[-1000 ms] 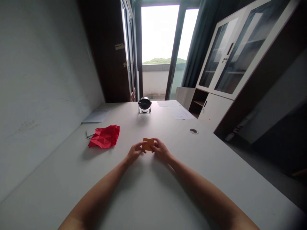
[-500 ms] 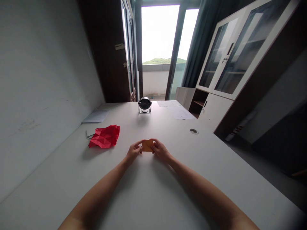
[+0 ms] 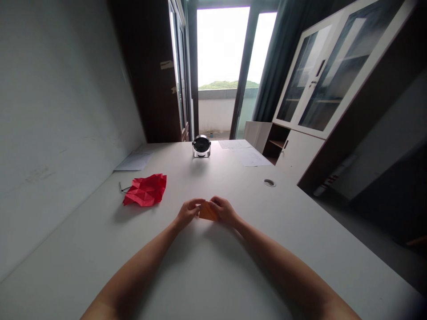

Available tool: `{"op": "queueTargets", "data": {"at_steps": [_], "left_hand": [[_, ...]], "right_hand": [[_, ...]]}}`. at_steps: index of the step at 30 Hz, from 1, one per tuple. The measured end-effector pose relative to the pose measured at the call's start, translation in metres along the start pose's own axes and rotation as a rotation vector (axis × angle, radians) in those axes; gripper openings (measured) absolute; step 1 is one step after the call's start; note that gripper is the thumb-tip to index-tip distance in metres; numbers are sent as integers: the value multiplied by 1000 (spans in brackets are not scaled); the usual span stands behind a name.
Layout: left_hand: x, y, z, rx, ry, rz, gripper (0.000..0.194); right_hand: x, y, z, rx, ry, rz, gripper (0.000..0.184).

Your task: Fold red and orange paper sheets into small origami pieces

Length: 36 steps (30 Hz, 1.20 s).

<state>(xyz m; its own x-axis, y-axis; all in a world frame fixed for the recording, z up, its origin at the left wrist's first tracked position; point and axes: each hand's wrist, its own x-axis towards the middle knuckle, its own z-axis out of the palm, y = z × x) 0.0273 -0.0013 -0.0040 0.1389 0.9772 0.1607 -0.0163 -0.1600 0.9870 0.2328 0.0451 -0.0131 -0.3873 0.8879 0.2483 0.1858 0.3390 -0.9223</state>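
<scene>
A small orange piece of folded paper (image 3: 208, 212) is held between my two hands, just above the white table (image 3: 207, 275). My left hand (image 3: 187, 212) pinches its upper left corner, fingers closed. On the other side, my right hand (image 3: 224, 210) grips the right edge with thumb and fingers. The paper is tilted, and its right end is partly covered by the right fingers. To the left of my hands lies a creased sheet of red paper (image 3: 146, 190), touched by neither hand.
A round black device on a silver stand (image 3: 201, 146) stands at the table's far end. White sheets lie at the back right (image 3: 251, 157) and back left (image 3: 133, 161). A round cable hole (image 3: 269, 182) is at the right. A thin cord (image 3: 125, 190) pokes out beside the red paper.
The orange paper has turned from level to tilted and come slightly lower, nearer to me. Both hands have shifted a little with it. The red paper has stayed where it was.
</scene>
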Motion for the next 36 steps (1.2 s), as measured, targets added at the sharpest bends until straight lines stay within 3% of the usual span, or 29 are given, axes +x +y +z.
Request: {"op": "queueTargets", "data": {"at_steps": [10,18,26,36], "left_hand": [[-1,-2,2,123,27,-24,38],[-5,8,4,362,10,58,34],[1,-2,-4,207,140,46,37],[1,-2,-6,284,191,61,37]], "right_hand": [[-5,-10,4,-102,-31,-47,30],[-7,-12,7,-129,-68,-64,30],[-3,-16,1,-71,-10,-41,28],[-1,-6,-1,53,36,-33,28]]}}
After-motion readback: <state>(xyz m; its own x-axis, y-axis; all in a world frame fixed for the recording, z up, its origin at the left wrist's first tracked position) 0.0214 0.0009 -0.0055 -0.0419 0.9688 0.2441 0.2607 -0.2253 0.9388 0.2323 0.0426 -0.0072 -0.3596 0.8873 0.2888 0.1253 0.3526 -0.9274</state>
